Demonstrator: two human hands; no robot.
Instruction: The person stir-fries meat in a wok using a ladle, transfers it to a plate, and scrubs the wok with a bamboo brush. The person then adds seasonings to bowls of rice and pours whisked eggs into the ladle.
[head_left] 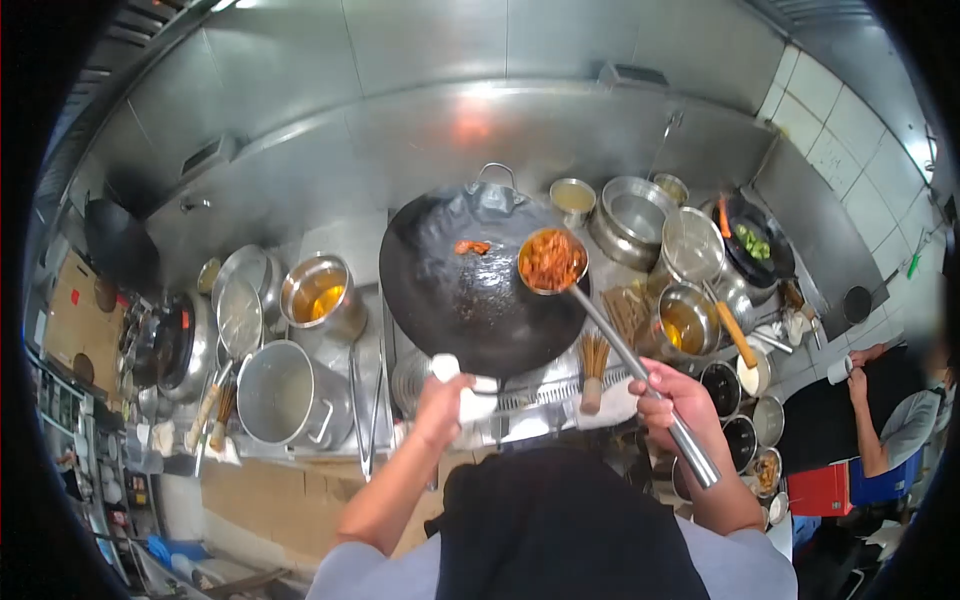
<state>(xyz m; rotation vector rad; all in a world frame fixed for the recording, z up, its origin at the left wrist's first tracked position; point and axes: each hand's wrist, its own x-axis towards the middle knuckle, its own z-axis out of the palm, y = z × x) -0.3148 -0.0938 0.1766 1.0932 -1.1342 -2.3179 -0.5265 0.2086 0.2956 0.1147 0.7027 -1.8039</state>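
A large black wok [460,310] sits in the middle of the stove, with a small piece of reddish food [472,247] on its inner wall. My left hand [443,405] is closed on a white cloth [476,400] at the wok's near edge. My right hand [682,400] grips the metal handle of a ladle [625,352]. The ladle's bowl is over the right side of the wok and is full of red-brown food [553,262]. A bamboo brush [592,385] lies between the wok and my right hand.
Left of the wok are a pot of yellow liquid [318,290], a deep pot [280,395] and tongs [366,420]. To the right stand a strainer [693,245], another oil pot [688,320] and a pan with green food [752,242]. A person [860,410] stands far right, holding a white cup.
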